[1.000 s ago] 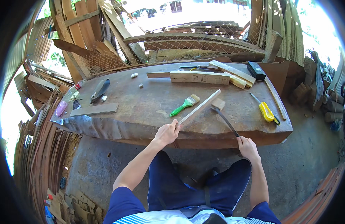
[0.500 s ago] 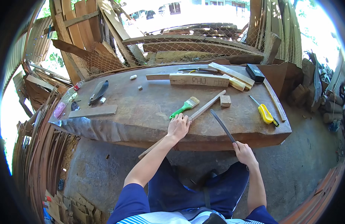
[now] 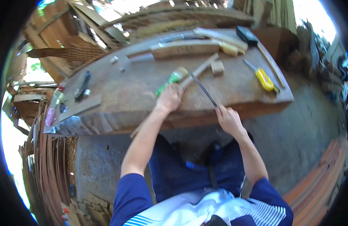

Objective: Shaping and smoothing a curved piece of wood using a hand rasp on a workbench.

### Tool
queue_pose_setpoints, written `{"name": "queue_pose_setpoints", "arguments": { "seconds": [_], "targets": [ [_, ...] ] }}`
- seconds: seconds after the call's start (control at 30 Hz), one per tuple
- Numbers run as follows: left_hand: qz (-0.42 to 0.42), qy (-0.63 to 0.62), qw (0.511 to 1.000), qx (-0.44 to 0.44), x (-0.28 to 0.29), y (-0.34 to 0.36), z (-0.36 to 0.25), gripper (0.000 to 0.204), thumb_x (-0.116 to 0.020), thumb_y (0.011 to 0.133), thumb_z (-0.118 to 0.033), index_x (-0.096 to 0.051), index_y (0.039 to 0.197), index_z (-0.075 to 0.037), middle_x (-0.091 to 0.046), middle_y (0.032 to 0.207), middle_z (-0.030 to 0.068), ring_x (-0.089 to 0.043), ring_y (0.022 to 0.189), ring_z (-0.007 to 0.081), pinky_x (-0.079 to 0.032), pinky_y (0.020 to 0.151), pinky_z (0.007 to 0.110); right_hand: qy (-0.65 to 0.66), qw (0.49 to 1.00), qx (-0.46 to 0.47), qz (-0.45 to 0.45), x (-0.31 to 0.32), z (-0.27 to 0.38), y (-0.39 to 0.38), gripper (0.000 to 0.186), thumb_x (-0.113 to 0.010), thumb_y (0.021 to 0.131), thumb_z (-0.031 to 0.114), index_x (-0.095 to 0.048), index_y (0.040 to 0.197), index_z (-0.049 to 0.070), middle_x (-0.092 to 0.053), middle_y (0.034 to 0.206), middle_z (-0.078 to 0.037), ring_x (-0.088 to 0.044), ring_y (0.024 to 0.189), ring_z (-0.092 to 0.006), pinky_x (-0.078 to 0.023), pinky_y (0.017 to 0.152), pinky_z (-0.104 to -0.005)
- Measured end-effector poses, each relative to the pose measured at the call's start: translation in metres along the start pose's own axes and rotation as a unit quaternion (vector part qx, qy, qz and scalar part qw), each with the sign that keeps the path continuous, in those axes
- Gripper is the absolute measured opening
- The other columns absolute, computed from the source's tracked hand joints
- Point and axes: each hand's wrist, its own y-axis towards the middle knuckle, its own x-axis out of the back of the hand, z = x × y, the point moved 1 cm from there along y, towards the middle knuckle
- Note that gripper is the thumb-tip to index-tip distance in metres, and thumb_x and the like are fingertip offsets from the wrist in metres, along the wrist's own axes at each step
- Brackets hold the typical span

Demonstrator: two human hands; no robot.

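My left hand [image 3: 169, 97] is closed on a long square wooden stick [image 3: 198, 71], which lies slantwise across the workbench and sticks out past its front edge. My right hand [image 3: 229, 119] grips the near end of a long dark metal file [image 3: 202, 87]. The file's far end reaches up and left to the stick; whether they touch is unclear. Just beyond my left hand lies a paintbrush [image 3: 173, 79] with a green handle, close beside the stick. A small wooden block [image 3: 217, 67] sits right of the stick's far end.
On the bench [image 3: 128, 92] are a yellow-handled tool [image 3: 265, 80] at right, a black box [image 3: 247, 35], and wooden pieces [image 3: 185, 49] at the back. A flat wooden strip [image 3: 80, 108] and a dark curved tool [image 3: 82, 86] lie left. Planks [image 3: 321, 177] lean at lower right.
My right hand has moved left and up, bringing the file's far end to the stick near the brush. My left hand stays on the stick. The view has tilted downward and is blurred.
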Motion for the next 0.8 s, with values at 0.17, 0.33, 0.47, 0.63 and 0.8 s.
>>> {"name": "queue_pose_setpoints", "arguments": {
  "seconds": [0.17,0.33,0.47,0.63,0.8],
  "targets": [
    [0.038,-0.079,0.996,0.03,0.01,0.012,-0.004,0.038,-0.051,0.108,-0.037,-0.055,0.116,0.0,-0.064,0.115,0.0263,-0.06,0.113,0.0451,-0.048,0.099,0.053,-0.009,0.998,-0.022,0.065,-0.022,0.029,0.041,0.037,-0.047,0.11,0.033,-0.062,0.093,0.003,-0.069,0.076,-0.028,-0.069,0.073,-0.0491,-0.055,0.069,-0.0578],
    [0.078,-0.074,0.991,0.075,0.018,0.011,-0.014,0.044,-0.052,0.108,-0.04,-0.052,0.122,0.002,-0.064,0.121,0.0279,-0.06,0.118,0.0452,-0.047,0.102,0.052,-0.045,0.993,0.005,0.113,-0.032,0.048,0.065,0.043,-0.046,0.11,0.032,-0.067,0.092,0.0,-0.072,0.077,-0.027,-0.072,0.076,-0.046,-0.057,0.072,-0.0555],
    [0.059,-0.054,0.996,0.048,0.018,0.003,-0.014,0.04,-0.05,0.109,-0.041,-0.051,0.115,-0.001,-0.064,0.116,0.0238,-0.061,0.113,0.0424,-0.048,0.097,0.052,-0.068,0.988,0.015,0.141,-0.034,0.048,0.075,0.043,-0.046,0.11,0.032,-0.069,0.093,0.0,-0.072,0.078,-0.027,-0.073,0.077,-0.0452,-0.058,0.072,-0.0549],
    [0.042,-0.037,0.998,0.036,0.015,0.001,-0.014,0.036,-0.05,0.109,-0.037,-0.051,0.113,-0.001,-0.063,0.115,0.0213,-0.061,0.113,0.0393,-0.048,0.097,0.05,-0.073,0.984,0.038,0.161,-0.032,0.044,0.08,0.043,-0.046,0.11,0.031,-0.069,0.092,0.0,-0.072,0.078,-0.026,-0.073,0.077,-0.0452,-0.058,0.073,-0.0553],
    [0.039,-0.009,0.999,-0.016,0.016,0.004,-0.013,0.033,-0.049,0.11,-0.033,-0.051,0.113,-0.001,-0.063,0.115,0.0207,-0.061,0.11,0.0383,-0.048,0.096,0.049,-0.044,0.981,0.052,0.18,-0.028,0.04,0.095,0.042,-0.047,0.111,0.032,-0.067,0.092,0.0,-0.071,0.081,-0.029,-0.07,0.081,-0.048,-0.056,0.076,-0.0581]
  ]
}}
